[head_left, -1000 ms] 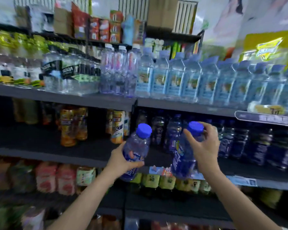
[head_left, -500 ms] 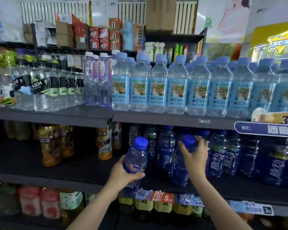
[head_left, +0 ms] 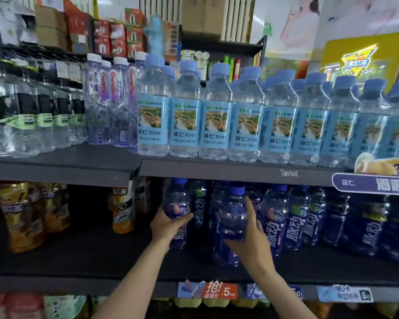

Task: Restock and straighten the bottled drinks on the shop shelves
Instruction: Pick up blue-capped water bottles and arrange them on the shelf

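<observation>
I hold one blue-capped, blue-labelled drink bottle in each hand, both inside the middle shelf [head_left: 83, 261]. My left hand [head_left: 165, 225] grips the left bottle [head_left: 176, 203] round its lower body. My right hand [head_left: 251, 240] wraps the right bottle [head_left: 232, 217] from the side, and that bottle stands at the front of the row. More of the same blue bottles [head_left: 295, 217] fill the shelf to the right. Whether the left bottle's base touches the shelf is hidden.
Above runs a shelf of clear water bottles with light-blue labels [head_left: 217, 120], purple-labelled ones [head_left: 106, 104] and soda bottles [head_left: 28, 111]. Orange tea bottles [head_left: 122, 210] stand left on the middle shelf, with bare shelf between them and my hands. Price tags [head_left: 214, 290] line the shelf edge.
Both hands have pushed forward and carried their bottles from in front of the shelf edge into the middle shelf. My right hand slid from the cap down to the bottle's body.
</observation>
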